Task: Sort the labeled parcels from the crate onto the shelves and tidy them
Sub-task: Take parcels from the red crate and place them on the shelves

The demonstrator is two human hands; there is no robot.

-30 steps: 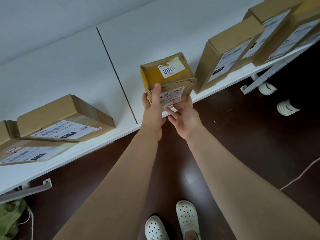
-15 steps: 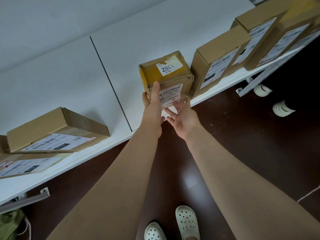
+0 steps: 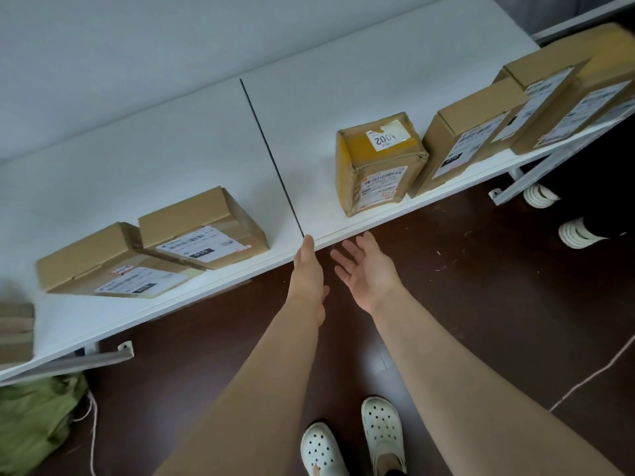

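Yellow parcel [image 3: 379, 164] stands on the white shelf [image 3: 192, 166], just beside a brown box [image 3: 470, 142] on its right. Left hand [image 3: 307, 280] and right hand [image 3: 367, 269] hover below the shelf edge, fingers straight, holding nothing.

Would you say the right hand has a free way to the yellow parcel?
Probably yes: the right hand is open near the shelf edge, with nothing between it and the yellow parcel.
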